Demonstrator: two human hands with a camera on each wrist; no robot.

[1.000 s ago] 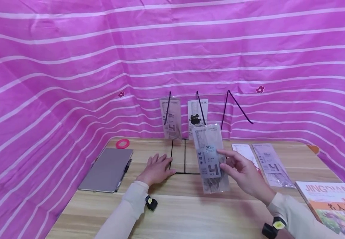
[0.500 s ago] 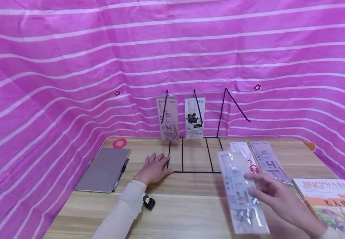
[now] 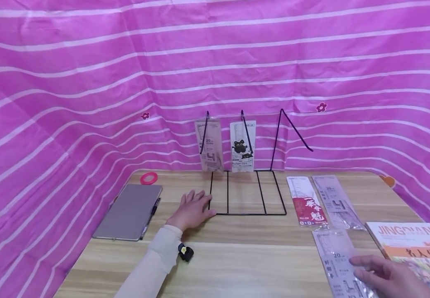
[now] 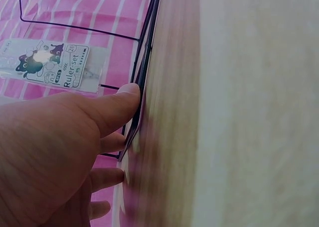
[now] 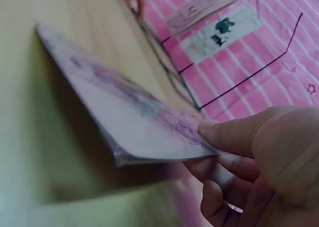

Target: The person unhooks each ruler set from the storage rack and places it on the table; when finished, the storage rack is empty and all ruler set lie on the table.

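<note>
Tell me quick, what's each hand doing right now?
Left hand flat on table, touching wire rack. Right hand pinching ruler pack low over table. Nothing blocking.

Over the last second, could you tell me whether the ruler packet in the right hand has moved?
Yes. The ruler packet has moved right and toward the near edge, away from the wire rack, and is now beside the book; the right hand pinches it.

The left hand lies flat, palm down, its fingers straight and slightly spread, its sleeved forearm stretched forward. The right hand sits low, thumb and curled fingers pinching.
</note>
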